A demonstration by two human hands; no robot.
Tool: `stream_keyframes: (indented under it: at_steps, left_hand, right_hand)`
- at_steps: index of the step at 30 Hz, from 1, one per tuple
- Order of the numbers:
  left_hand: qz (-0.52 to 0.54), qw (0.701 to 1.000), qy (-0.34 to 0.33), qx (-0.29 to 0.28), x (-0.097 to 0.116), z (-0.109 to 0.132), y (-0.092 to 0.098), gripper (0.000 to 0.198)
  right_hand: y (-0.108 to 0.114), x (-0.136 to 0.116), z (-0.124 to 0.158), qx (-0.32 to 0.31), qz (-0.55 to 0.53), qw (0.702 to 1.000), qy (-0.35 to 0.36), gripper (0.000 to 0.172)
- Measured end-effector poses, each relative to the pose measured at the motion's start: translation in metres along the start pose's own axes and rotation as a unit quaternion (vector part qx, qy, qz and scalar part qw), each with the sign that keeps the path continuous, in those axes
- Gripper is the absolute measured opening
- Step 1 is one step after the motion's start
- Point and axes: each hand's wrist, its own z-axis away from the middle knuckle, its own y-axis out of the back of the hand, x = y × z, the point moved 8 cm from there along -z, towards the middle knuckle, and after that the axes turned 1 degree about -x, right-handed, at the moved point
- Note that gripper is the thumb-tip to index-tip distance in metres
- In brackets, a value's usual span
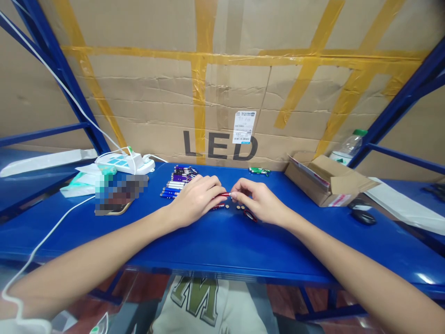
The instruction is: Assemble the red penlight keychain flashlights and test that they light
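Note:
Between my hands is a slim red metal tube (225, 194), pen-like in shape. My left hand (196, 199) is closed around most of it, palm down. The fingertips of my right hand (259, 198) pinch its right end. Under my left fingers lies another red tube (219, 206), partly covered. Small round discs like button cells (240, 207) rest on the table just below. A red and black clip-like piece (249, 215) lies under my right hand. Beside my left hand is a row of blue, silver and purple tubes (176, 184), partly hidden by it.
On the blue table (222, 250) a phone (121, 197) and a white power strip (125, 162) stand left. Green tubes (259, 170) lie at the back. To the right are an open cardboard box (327, 181), a black mouse (363, 216) and a plastic bottle (349, 146).

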Motion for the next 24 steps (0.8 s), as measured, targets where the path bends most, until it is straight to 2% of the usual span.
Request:
stream_keyframes:
  at_steps: [5,10,13,15,19,24]
  left_hand:
    - [-0.102,0.993,-0.062,0.006,0.012,-0.002,0.004,0.029]
    - [-0.166,0.98,-0.104,0.032,0.021,-0.002,0.009,0.025]
    - [-0.16,0.981,-0.104,0.044,0.021,-0.003,0.012,0.024]
    - [-0.111,0.99,-0.071,0.041,0.015,-0.004,0.013,0.025]
    - [0.02,0.999,0.009,0.027,-0.001,-0.003,0.007,0.025]
    - [0.05,0.998,0.032,0.013,-0.006,-0.001,0.001,0.027]
  right_hand:
    - [-0.009,0.008,-0.003,-0.034,-0.145,0.986,-0.072,0.04]
    - [-0.013,0.012,-0.004,-0.03,-0.225,0.968,-0.106,0.048]
    - [-0.016,0.014,-0.003,-0.034,-0.278,0.951,-0.131,0.048]
    - [-0.016,0.014,-0.002,-0.037,-0.298,0.944,-0.139,0.048]
    - [-0.01,0.009,-0.004,-0.028,-0.233,0.968,-0.094,0.047]
    - [-0.003,0.007,-0.006,-0.01,-0.128,0.991,-0.045,0.04]
